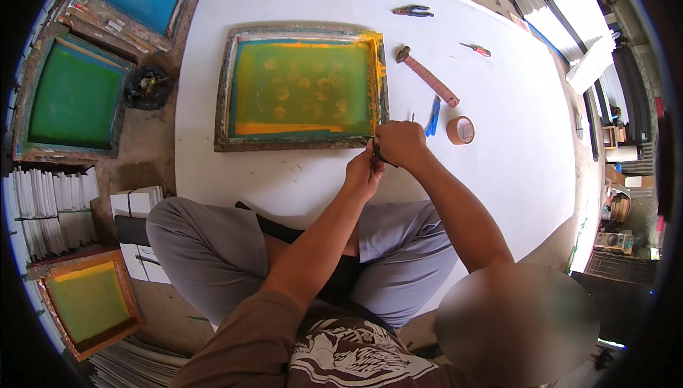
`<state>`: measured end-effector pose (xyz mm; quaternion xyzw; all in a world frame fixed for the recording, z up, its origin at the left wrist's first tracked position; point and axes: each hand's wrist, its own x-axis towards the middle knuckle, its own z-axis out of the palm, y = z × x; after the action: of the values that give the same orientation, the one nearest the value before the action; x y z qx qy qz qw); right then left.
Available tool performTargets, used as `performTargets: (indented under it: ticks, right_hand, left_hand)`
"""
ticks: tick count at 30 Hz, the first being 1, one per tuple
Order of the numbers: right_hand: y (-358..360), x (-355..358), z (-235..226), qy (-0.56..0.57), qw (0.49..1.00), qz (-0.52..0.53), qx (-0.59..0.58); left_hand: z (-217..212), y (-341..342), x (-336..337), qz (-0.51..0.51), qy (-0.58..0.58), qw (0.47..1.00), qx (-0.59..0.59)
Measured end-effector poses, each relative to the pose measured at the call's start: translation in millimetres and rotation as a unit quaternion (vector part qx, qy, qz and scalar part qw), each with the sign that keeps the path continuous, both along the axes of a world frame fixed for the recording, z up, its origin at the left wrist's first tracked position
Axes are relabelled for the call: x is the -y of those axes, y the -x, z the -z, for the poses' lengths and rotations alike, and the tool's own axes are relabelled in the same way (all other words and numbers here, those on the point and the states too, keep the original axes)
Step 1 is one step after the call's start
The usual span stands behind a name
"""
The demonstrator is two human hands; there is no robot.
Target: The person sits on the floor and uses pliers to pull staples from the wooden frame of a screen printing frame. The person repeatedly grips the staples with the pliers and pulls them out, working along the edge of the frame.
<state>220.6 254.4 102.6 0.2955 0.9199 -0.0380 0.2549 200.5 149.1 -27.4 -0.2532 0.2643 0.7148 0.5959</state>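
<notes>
White board carries the framed screen, hammer at its 3 o'clock. At the screen's 4 o'clock corner, hands together: right hand curled round a mostly hidden dark tool; left hand nearly closed, contents indeterminable from where I stand.

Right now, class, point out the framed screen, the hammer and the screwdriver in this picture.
Framed screen (302,83): head view, middle of the yellow-green mesh.
Hammer (431,80): head view, on the wrapped handle.
Screwdriver (482,51): head view, on the reddish handle.
</notes>
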Motion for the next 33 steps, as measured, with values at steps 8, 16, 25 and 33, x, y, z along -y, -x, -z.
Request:
performTargets:
  ticks: [8,16,25,33]
  right_hand:
    - [31.0,-5.6,-22.5,0.029,0.985,-0.155,0.075]
    - [38.4,-1.3,-17.2,0.001,0.972,-0.208,0.110]
    - [14.5,8.3,28.4,-0.248,0.912,-0.315,0.092]
    - [21.9,7.9,25.1,-0.084,0.984,-0.115,0.107]
  left_hand:
    - [0.0,-0.8,-16.2,-0.051,-0.013,0.996,0.074]
    - [-15.8,10.7,9.2,0.077,0.055,0.992,-0.089]
    - [-28.0,97.3,59.1,0.135,0.220,0.387,-0.885]
    - [-7.6,131.1,45.0,0.411,0.184,0.224,-0.864]
